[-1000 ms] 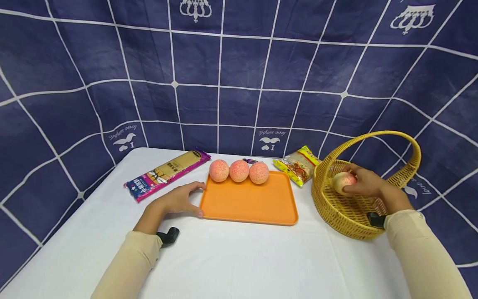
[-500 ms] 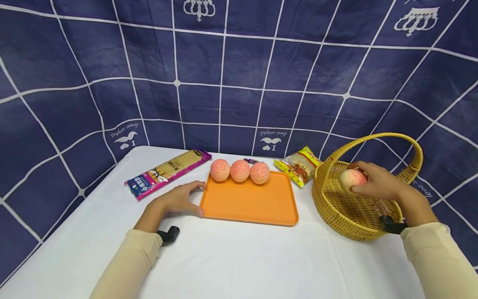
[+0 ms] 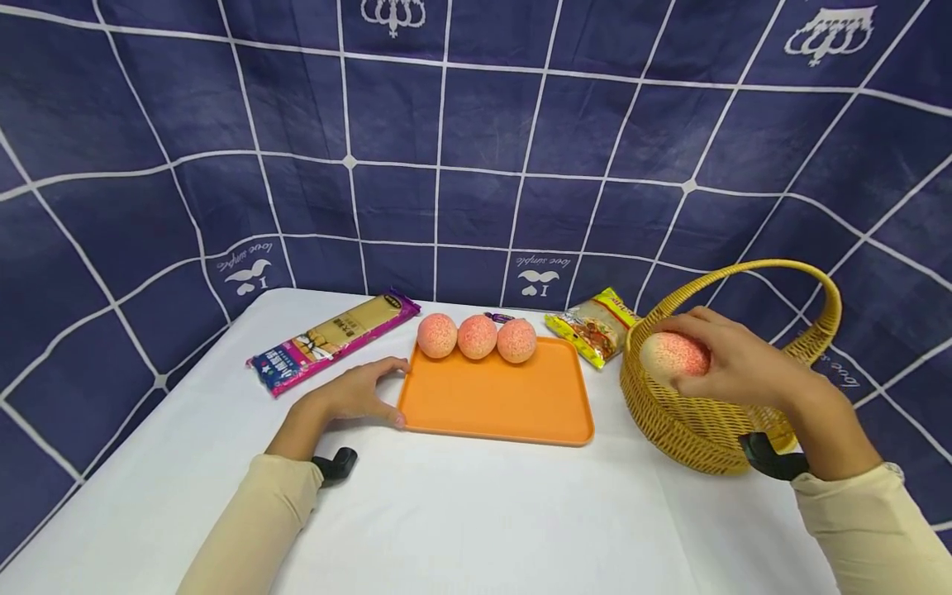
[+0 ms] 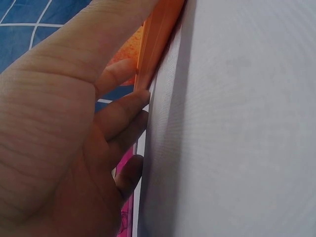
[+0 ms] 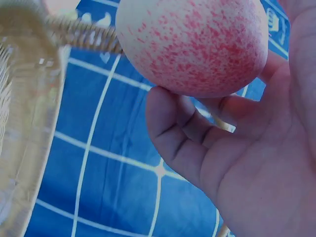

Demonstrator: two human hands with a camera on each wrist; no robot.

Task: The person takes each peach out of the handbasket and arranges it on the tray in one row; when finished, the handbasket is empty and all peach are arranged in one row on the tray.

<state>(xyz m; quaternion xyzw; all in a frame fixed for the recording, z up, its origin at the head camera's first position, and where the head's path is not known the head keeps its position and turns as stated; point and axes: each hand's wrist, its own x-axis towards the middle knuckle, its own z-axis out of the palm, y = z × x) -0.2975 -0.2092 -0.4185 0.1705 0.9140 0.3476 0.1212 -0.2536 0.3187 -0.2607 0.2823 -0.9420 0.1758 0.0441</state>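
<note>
My right hand (image 3: 714, 364) grips a pink-speckled peach (image 3: 665, 354) in the air just above the left rim of a yellow wicker basket (image 3: 692, 434). The right wrist view shows the peach (image 5: 197, 44) held by curled fingers (image 5: 192, 138), with the basket's weave (image 5: 24, 123) at the left. Three more peaches (image 3: 477, 336) stand in a row along the far edge of an orange tray (image 3: 498, 405). My left hand (image 3: 383, 394) lies flat on the white table, fingers and thumb touching the tray's left edge (image 4: 160, 34).
A long noodle packet (image 3: 335, 340) lies left of the tray. A yellow snack bag (image 3: 591, 326) sits between tray and basket, with a small purple sweet (image 3: 498, 318) behind the peaches. The basket's arched handle (image 3: 751, 268) rises over my right hand. A blue checked cloth hangs behind.
My right hand has lifted the peach from inside the basket up and to the left, to above its rim. The left hand has stayed against the tray.
</note>
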